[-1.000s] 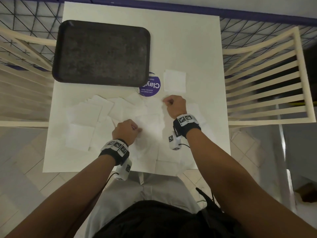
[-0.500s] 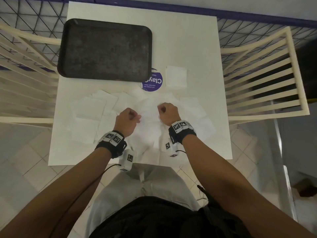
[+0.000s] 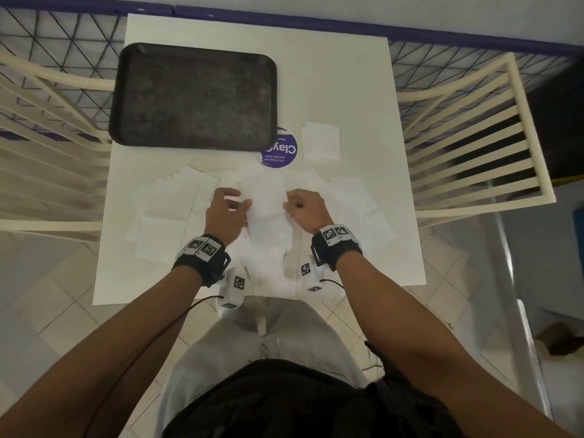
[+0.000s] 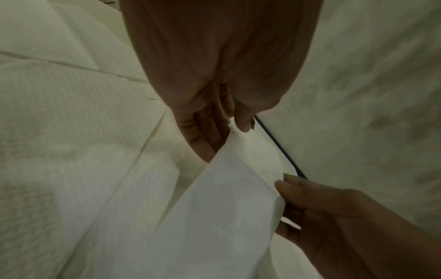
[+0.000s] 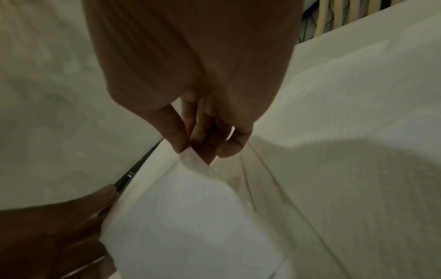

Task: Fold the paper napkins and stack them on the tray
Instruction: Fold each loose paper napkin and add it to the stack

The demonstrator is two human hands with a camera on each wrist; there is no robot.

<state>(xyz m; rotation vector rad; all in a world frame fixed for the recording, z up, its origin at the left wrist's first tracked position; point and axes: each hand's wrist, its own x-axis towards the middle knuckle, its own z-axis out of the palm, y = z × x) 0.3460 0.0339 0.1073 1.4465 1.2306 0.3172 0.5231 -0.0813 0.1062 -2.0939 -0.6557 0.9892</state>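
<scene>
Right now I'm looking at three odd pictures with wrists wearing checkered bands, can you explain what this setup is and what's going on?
There is no machine here: a person works with bare hands and wears three cameras. The wide picture comes from a camera on the head, looking down. The two dim close-ups come from cameras strapped to the wrists, looking along the fingers. The checkered bands are marker tags on those wrist straps.

The white table holds a dark tray with nothing on it, a purple round sticker, one small folded napkin beside the sticker, and many loose napkins spread across the near half.

The left hand and the right hand each pinch a side of one napkin, lifted above the pile. In the right wrist view, the fingertips grip its corner.
</scene>
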